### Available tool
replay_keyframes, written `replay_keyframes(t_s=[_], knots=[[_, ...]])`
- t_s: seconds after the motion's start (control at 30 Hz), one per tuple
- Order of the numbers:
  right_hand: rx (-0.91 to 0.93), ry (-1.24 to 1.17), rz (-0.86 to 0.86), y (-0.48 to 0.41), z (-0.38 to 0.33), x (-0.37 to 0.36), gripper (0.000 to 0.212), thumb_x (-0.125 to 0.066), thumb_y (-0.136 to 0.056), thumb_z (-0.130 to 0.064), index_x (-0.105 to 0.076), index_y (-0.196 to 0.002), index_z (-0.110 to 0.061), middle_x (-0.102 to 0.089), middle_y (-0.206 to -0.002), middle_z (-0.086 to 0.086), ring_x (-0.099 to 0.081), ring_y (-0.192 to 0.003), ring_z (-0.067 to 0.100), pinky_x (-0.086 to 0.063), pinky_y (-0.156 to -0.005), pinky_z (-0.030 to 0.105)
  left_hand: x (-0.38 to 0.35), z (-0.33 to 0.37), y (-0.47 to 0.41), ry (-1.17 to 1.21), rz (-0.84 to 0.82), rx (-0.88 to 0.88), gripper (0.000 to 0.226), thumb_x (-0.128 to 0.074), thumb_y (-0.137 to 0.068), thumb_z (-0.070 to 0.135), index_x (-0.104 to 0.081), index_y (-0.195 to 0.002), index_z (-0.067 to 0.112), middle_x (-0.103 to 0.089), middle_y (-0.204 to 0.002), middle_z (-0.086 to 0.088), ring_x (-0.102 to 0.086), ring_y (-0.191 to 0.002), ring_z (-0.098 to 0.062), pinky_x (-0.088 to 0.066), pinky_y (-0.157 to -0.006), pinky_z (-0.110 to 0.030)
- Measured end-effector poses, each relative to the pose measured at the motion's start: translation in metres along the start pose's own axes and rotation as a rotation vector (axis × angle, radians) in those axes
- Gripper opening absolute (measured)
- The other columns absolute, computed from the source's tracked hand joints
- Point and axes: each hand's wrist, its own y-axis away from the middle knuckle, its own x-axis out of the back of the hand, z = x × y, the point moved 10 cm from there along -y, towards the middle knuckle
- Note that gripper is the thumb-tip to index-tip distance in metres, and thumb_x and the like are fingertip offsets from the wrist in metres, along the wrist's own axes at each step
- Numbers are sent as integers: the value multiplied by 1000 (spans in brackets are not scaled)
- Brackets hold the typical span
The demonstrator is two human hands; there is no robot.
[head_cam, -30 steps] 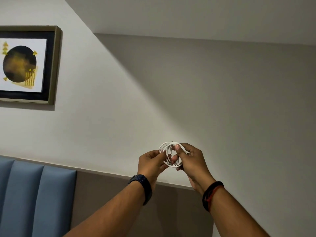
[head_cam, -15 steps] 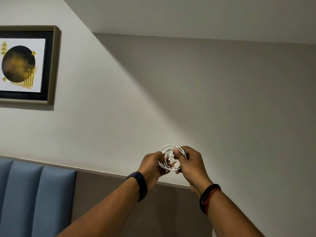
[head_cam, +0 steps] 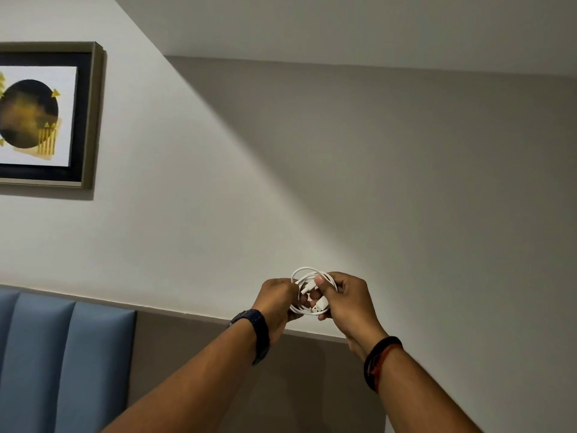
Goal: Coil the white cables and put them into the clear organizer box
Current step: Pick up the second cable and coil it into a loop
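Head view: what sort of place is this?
Likely a bedroom or lounge, indoors: a framed art print hangs on the painted wall above a blue padded panel, perhaps a headboard or seat back.

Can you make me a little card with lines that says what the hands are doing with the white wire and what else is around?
held thing: white cable, wound into a small coil, plug near the coil's bottom
left hand: grips the coil's left side
right hand: pinches the coil's right side, thumb over the strands
left wrist: dark watch
right wrist: black and red bands
wall: framed picture upper left, blue padded panel lower left
clear organizer box: not in view
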Motion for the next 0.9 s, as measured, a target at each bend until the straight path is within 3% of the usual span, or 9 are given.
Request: replay_keyframes(t_s=[0.13, 0.27, 0.33, 0.47, 0.6, 0.67, 0.77, 0.9], knots=[[-112, -159, -99, 3, 12, -9, 18, -60, -92, -17, -73, -86, -6, -72, -78, 14, -66, -63, 19, -52, -49, 25, 2, -2, -2, -154, -27, 24, 30, -36, -80, -3, -61, -70, 11, -59, -63, -3, -52, -65, -18, -39, -59, -26], [-200, -278, -197, 4, 16, -17, 16, -61, -91, -18, -73, -88, -8, -67, -69, 5, -64, -63, 19, -54, -55, 29, -1, -2, -1, -199, -132, -11, 25, -42, -86, 6, -63, -78, 18, -63, -75, 0, -52, -71, -14, -37, -67, -29], [-231, -294, -218, 5, 19, -16, 15, -63, -89, -19, -74, -88, -8, -68, -69, 3, -64, -63, 19, -55, -58, 30, -4, -2, 1, -172, -225, -28, 27, -46, -87, 9, -65, -72, 22, -64, -76, 3, -54, -74, -13, -36, -70, -31], [-217, -237, -181, 3, 20, -12, 17, -64, -88, -20, -73, -88, -5, -67, -71, 5, -64, -62, 19, -55, -55, 30, -5, -4, 2, -107, -297, -22, 34, -44, -81, -2, -58, -61, 23, -62, -80, -1, -56, -77, -16, -38, -69, -32], [-143, -156, -82, -3, 11, -3, 14, -64, -89, -20, -74, -84, -11, -68, -70, 7, -65, -63, 21, -54, -51, 28, -6, -6, 2, 70, -317, 3, 20, -43, -73, 16, -60, -83, 12, -62, -87, -6, -54, -82, -19, -37, -75, -36], [-117, -135, -47, -5, 7, 1, 13, -64, -89, -18, -74, -85, -11, -69, -70, 8, -66, -63, 21, -53, -50, 26, -4, -4, 2, 35, -282, -32, 32, -49, -70, 34, -61, -89, 11, -64, -89, -7, -55, -84, -19, -39, -79, -36], [-97, -107, -11, -6, 5, 2, 12, -64, -89, -18, -75, -89, -12, -71, -72, 6, -68, -65, 20, -53, -50, 25, -2, 12, 5, -190, -174, -171, 31, -67, -70, 49, -71, -81, 21, -73, -83, 1, -63, -79, -13, -46, -75, -30], [-84, -93, 39, -8, 3, 5, 12, -66, -88, -18, -75, -88, -11, -72, -72, 6, -67, -65, 20, -55, -50, 26, 17, 27, 3, -257, 90, -319, 14, -68, -79, 25, -73, -75, 13, -69, -70, -1, -57, -65, -13, -45, -64, -25]])
